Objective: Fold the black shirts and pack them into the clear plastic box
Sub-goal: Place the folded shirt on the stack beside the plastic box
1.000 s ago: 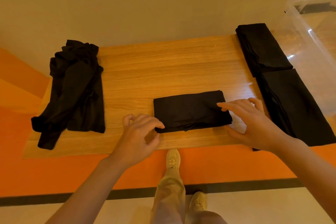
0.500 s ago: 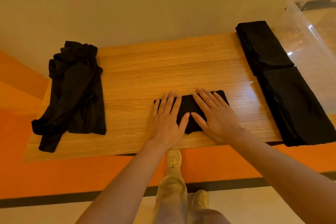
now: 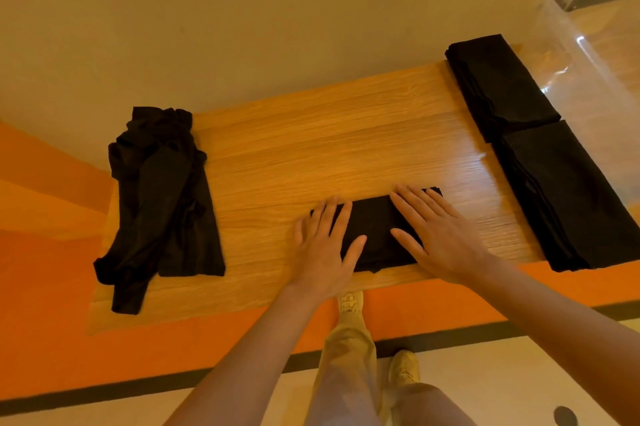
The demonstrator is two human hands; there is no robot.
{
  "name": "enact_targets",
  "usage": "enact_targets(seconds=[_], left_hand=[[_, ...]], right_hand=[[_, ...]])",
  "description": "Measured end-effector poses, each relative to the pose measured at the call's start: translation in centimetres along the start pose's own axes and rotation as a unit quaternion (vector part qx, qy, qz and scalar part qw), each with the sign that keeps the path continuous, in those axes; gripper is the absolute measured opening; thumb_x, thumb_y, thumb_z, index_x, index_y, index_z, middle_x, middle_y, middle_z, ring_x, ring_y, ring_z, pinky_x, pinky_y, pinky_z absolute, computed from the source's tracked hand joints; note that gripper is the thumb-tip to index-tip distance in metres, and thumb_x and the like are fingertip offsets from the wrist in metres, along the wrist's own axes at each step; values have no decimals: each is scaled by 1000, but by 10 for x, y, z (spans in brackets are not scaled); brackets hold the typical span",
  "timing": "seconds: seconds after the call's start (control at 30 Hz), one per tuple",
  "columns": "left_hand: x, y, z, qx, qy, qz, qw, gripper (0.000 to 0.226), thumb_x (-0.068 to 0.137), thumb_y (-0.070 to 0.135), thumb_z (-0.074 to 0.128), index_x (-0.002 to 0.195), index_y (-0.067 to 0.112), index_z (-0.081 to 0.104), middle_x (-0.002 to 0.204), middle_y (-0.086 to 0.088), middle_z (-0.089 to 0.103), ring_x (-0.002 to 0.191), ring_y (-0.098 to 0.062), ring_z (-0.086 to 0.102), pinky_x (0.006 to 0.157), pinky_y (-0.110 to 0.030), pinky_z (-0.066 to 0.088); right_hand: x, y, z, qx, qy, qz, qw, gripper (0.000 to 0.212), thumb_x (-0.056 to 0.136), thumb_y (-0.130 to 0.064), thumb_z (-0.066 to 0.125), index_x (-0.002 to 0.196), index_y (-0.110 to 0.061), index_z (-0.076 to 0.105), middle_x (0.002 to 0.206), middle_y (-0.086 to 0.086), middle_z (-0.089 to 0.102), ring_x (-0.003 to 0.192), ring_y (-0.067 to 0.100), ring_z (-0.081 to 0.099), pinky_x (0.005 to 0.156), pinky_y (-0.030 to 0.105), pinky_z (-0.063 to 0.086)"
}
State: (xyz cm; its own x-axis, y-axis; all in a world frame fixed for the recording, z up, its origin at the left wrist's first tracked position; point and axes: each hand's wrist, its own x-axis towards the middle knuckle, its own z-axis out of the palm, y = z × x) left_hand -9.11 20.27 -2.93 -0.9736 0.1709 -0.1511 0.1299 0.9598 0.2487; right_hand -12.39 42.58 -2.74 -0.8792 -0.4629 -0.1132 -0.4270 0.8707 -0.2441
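Observation:
A folded black shirt lies near the front edge of the wooden table. My left hand presses flat on its left end, fingers straight and spread. My right hand lies flat on its right end, fingers straight. At the right stand two stacks of folded black shirts, the far stack and the near stack. A heap of unfolded black shirts covers the table's left end. The clear plastic box stands at the far right.
The table backs onto a beige wall. Below its front edge run an orange panel and a dark stripe on the floor. My legs and shoes show under the table edge.
A second ago my hands were curled at the folded shirt's ends. They then came flat onto it and have since slid slightly apart, baring its middle.

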Motion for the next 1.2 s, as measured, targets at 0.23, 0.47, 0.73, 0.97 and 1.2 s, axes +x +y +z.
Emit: enact_targets(seconds=[0.23, 0.47, 0.73, 0.97, 1.2], left_hand=[[18, -25, -38, -22, -27, 3, 999, 43, 95, 46, 50, 135, 30, 46, 133, 11, 49, 123, -11, 39, 86, -27, 11], [47, -31, -52, -59, -170, -40, 983, 21, 88, 51, 59, 102, 35, 56, 103, 12, 45, 115, -13, 39, 81, -33, 17], [75, -20, -65, -231, -92, -60, 967, 16, 95, 32, 56, 92, 25, 43, 80, 8, 51, 71, -10, 52, 53, -15, 35], [121, 17, -74, -416, -47, -65, 906, 34, 90, 25, 65, 119, 24, 47, 106, 10, 62, 97, -3, 61, 72, -19, 53], [172, 94, -86, -402, -69, 93, 908, 38, 92, 24, 64, 125, 21, 47, 109, 8, 61, 97, 1, 60, 72, -11, 50]], right_hand=[[3, 31, -23, -24, 28, 3, 999, 51, 88, -33, 60, 133, -11, 53, 131, 7, 57, 122, 27, 53, 106, 45, 22], [27, 31, -55, -23, -96, 46, 994, 37, 87, -46, 61, 119, -29, 53, 119, -7, 45, 114, 17, 34, 91, 35, 15], [17, 33, -66, 275, -68, 154, 947, 12, 90, -25, 62, 92, -21, 51, 89, -5, 55, 79, 16, 53, 68, 28, 45], [-15, 26, -68, 411, 110, 265, 865, 18, 90, -13, 63, 83, -14, 46, 78, 4, 54, 69, 20, 53, 65, 44, 47], [-51, 32, -85, 394, 299, 397, 773, 14, 89, -13, 66, 94, -19, 54, 85, -2, 60, 77, 10, 60, 69, 31, 54]])
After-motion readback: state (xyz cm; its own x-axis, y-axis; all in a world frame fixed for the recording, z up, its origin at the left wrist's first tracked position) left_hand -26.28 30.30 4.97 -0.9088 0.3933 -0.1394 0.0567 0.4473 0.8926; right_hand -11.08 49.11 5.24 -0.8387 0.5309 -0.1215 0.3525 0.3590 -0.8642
